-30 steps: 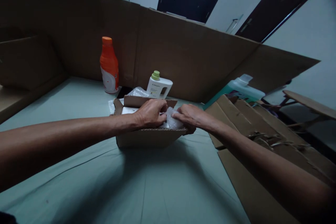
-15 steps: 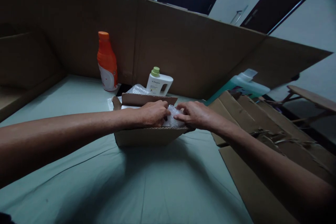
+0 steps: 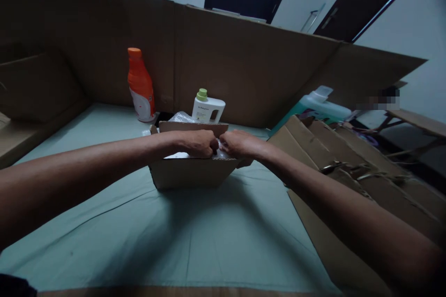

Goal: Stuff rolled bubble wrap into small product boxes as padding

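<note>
An open cardboard box (image 3: 193, 174) stands on the green cloth in front of me, with bubble wrap (image 3: 223, 153) and something white inside. My left hand (image 3: 203, 144) reaches in over the near wall, its fingers curled down onto the bubble wrap. Right beside it, my right hand (image 3: 237, 144) is closed with its fingertips pinching the wrap at the box's right end. The two hands almost touch. What lies deeper in the box is hidden by the hands and the near wall.
Behind the box are a white bottle with a green cap (image 3: 208, 107), more bubble wrap (image 3: 182, 118) and an orange bottle (image 3: 141, 86). A jug of teal liquid (image 3: 315, 106) and folded cardboard (image 3: 324, 148) are at the right. A tall cardboard wall (image 3: 223, 60) runs across the back.
My right hand's fingers have closed onto the bubble wrap, and the hands have come closer together. The wrap sits lower in the box. The view has shifted slightly.
</note>
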Available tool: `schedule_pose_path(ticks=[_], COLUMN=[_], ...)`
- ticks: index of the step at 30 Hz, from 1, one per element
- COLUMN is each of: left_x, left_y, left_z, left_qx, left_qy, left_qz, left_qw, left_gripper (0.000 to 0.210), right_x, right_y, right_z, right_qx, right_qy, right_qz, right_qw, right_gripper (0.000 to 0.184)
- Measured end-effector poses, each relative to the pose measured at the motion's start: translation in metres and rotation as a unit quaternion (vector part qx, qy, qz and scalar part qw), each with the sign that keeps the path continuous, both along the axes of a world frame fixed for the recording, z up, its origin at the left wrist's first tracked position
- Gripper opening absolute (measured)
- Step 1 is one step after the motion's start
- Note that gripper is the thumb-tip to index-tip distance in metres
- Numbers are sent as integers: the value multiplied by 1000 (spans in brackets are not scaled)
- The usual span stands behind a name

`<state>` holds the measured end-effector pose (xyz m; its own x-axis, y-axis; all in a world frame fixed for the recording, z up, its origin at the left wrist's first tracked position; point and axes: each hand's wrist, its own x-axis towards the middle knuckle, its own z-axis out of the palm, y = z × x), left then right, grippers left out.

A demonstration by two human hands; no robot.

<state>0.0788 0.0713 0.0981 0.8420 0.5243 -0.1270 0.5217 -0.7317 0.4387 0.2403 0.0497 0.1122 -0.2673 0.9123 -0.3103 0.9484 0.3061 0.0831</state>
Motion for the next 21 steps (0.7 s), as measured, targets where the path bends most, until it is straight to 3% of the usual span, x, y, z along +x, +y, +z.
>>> schedule_pose_path(ticks=[3,6,8,10,12,14,15,18,19,21], left_x=[4,-2,-20,-50,-84,-112,-122,-128,-123,-109], left_y=[-5,-22,-47,-82,-117,-143,-151,-149,-142,-124], left_z=[5,22,32,31,11,-29,-53,-116,-129,-139], left_qx=[15,41,95,178,232,217,170,-12,-46,-90], left_qy=[-6,-20,-95,-245,-369,-434,-440,-436,-444,-465], left_qz=[12,35,53,98,228,408,465,521,509,474], left_qw=[1000,998,990,948,871,773,749,734,736,743], left_gripper=[25,26,28,30,30,37,45,75,80,84], right_x=[-5,2,21,49,77,94,95,74,62,39], right_y=[-4,-22,-43,-67,-90,-107,-111,-106,-100,-87], right_z=[7,28,39,36,13,-24,-45,-93,-102,-109], right_qx=[-2,27,116,197,198,162,145,113,108,102], right_qy=[20,54,120,215,299,364,395,475,491,508], right_qz=[8,2,-40,-93,-126,-145,-150,-138,-132,-125], right_qw=[1000,998,985,952,925,906,895,862,855,846], right_gripper=[22,24,26,28,29,31,41,71,72,69])
